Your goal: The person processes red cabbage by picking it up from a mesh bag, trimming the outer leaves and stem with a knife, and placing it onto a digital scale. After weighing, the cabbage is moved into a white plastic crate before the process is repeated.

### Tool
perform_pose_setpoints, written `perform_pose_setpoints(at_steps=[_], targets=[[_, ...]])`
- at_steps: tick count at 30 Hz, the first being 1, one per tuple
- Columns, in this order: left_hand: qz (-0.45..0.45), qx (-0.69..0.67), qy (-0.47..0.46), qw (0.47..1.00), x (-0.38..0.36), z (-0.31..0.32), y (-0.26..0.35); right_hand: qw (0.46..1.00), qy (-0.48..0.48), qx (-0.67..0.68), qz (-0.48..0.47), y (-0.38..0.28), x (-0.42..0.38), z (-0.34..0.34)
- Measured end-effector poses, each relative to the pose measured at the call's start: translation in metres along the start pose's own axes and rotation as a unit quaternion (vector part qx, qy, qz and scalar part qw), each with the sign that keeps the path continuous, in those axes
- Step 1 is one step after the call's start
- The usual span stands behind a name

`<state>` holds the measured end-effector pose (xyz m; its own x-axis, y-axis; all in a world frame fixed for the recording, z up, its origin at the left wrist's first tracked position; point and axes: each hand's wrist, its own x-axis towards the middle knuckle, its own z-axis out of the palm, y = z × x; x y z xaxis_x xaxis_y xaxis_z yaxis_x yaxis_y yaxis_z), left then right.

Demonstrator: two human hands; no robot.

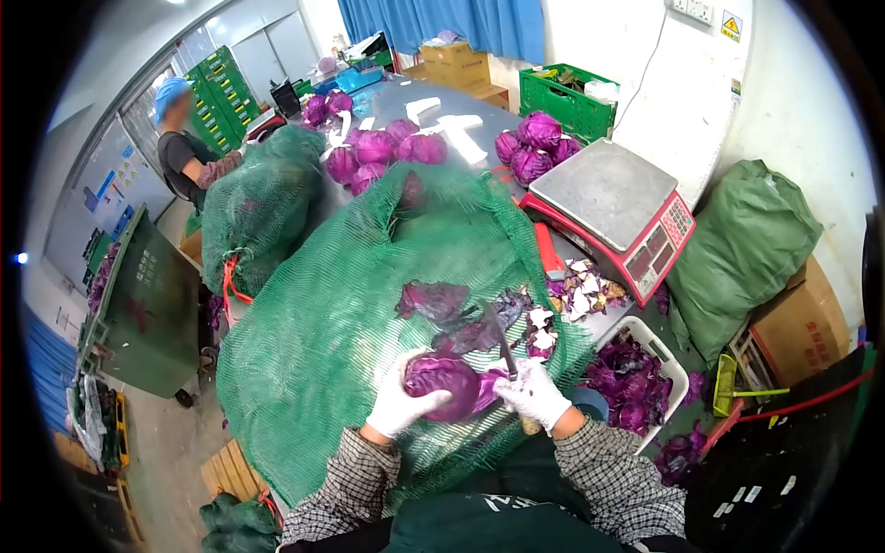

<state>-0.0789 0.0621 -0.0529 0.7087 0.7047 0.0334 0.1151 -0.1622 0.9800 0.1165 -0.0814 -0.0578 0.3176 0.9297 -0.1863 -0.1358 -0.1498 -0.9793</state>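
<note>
In a white glove, my left hand is wrapped round the left side of a red cabbage. My right hand, gloved too, grips a knife whose blade points up and away from me. Its fingers also touch a loose purple leaf pulled out from the cabbage's right side. Under both hands spreads a green mesh sack, laid over the table. Dark outer leaves and cut white-and-purple pieces lie on it just beyond the cabbage.
Several red cabbages sit farther back, beside a red scale. A white basket of purple leaves stands at right. Full mesh sacks rest at left, near a person in a blue cap and a green bin.
</note>
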Motion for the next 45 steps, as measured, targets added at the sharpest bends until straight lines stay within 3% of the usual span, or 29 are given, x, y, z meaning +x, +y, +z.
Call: perform_pose_setpoints(at_steps=[1,5,7,9,11,12,13,14,15,16,17,18,19,21,24,26,27,29,31,32,33,34,36,37,39,40,41,43,45], targets=[[-0.001,-0.042,0.012,0.999,0.002,-0.005,-0.013,0.994,-0.003,0.110,0.025,0.014,0.002,-0.001],[-0.066,-0.276,0.042,0.958,-0.009,-0.009,-0.009,0.988,0.033,0.146,0.021,0.018,-0.008,-0.018],[-0.052,-0.423,0.013,0.904,-0.016,-0.006,-0.016,0.991,0.078,0.107,0.019,0.000,-0.043,-0.037],[-0.067,-0.506,-0.017,0.860,-0.018,-0.004,-0.009,0.970,0.185,-0.140,-0.074,0.005,-0.071,-0.075],[-0.084,-0.503,-0.061,0.858,-0.014,-0.005,-0.029,0.943,0.283,-0.172,-0.038,0.008,-0.097,-0.117],[-0.084,-0.548,-0.087,0.827,-0.012,0.002,-0.028,0.861,0.330,-0.365,-0.126,0.010,-0.102,-0.128],[-0.085,-0.590,-0.116,0.795,-0.008,0.011,-0.023,0.733,0.363,-0.537,-0.206,0.010,-0.106,-0.135],[-0.101,-0.594,-0.102,0.792,-0.002,0.020,-0.021,0.837,0.357,-0.382,-0.163,-0.017,-0.111,-0.113],[-0.120,-0.596,-0.088,0.789,0.001,0.028,-0.021,0.831,0.344,-0.405,-0.165,-0.022,-0.111,-0.101],[-0.141,-0.596,-0.073,0.787,0.002,0.037,-0.022,0.863,0.302,-0.356,-0.191,-0.040,-0.109,-0.078],[-0.119,-0.628,-0.117,0.760,0.002,0.046,-0.022,0.892,0.261,-0.294,-0.223,-0.039,-0.104,-0.059],[-0.097,-0.657,-0.159,0.730,0.000,0.055,-0.022,0.920,0.220,-0.266,-0.184,-0.045,-0.103,-0.039],[-0.074,-0.684,-0.197,0.699,-0.001,0.060,-0.022,0.914,0.187,-0.264,-0.246,-0.047,-0.097,-0.023],[-0.096,-0.600,-0.157,0.779,-0.002,0.061,-0.021,0.889,0.164,-0.286,-0.317,-0.051,-0.083,0.002],[-0.065,-0.392,-0.120,0.910,-0.011,0.056,-0.004,0.929,0.114,-0.247,-0.251,-0.046,-0.071,0.012],[-0.048,-0.244,-0.084,0.965,-0.021,0.053,0.004,0.913,0.110,-0.271,-0.284,-0.040,-0.064,0.013],[-0.053,-0.389,-0.107,0.914,-0.023,0.050,-0.005,0.905,0.109,-0.283,-0.300,-0.037,-0.061,0.013],[-0.090,-0.656,-0.147,0.735,-0.026,0.043,-0.021,0.896,0.145,-0.289,-0.305,-0.043,-0.059,0.015],[-0.104,-0.642,-0.168,0.741,-0.028,0.040,-0.024,0.894,0.177,-0.282,-0.298,-0.039,-0.055,0.006],[-0.119,-0.591,-0.147,0.784,-0.028,0.041,-0.021,0.908,0.178,-0.258,-0.279,-0.041,-0.048,0.004],[-0.137,-0.520,-0.126,0.833,-0.030,0.041,-0.017,0.857,0.208,-0.323,-0.342,-0.047,-0.049,-0.002],[-0.135,-0.447,-0.120,0.876,-0.033,0.044,-0.010,0.846,0.215,-0.341,-0.348,-0.049,-0.046,-0.005],[0.033,-0.155,-0.172,0.972,-0.033,0.054,-0.002,0.831,0.248,-0.375,-0.329,-0.045,-0.043,-0.015],[0.121,-0.001,-0.191,0.974,-0.032,0.060,0.000,0.810,0.282,-0.389,-0.337,-0.047,-0.043,-0.021],[0.286,0.303,-0.206,0.885,-0.028,0.068,0.003,0.820,0.304,-0.394,-0.284,-0.033,-0.046,-0.042],[0.225,0.318,-0.209,0.897,-0.028,0.069,0.001,0.742,0.361,-0.436,-0.359,-0.040,-0.048,-0.052],[0.163,0.332,-0.211,0.905,-0.028,0.068,-0.002,0.724,0.395,-0.463,-0.325,-0.029,-0.049,-0.070],[0.037,0.360,-0.212,0.908,-0.028,0.063,-0.015,0.707,0.369,-0.532,-0.286,-0.006,-0.059,-0.111],[-0.065,0.367,-0.200,0.906,-0.029,0.059,-0.027,0.871,0.346,-0.331,-0.111,-0.040,-0.078,-0.094]])
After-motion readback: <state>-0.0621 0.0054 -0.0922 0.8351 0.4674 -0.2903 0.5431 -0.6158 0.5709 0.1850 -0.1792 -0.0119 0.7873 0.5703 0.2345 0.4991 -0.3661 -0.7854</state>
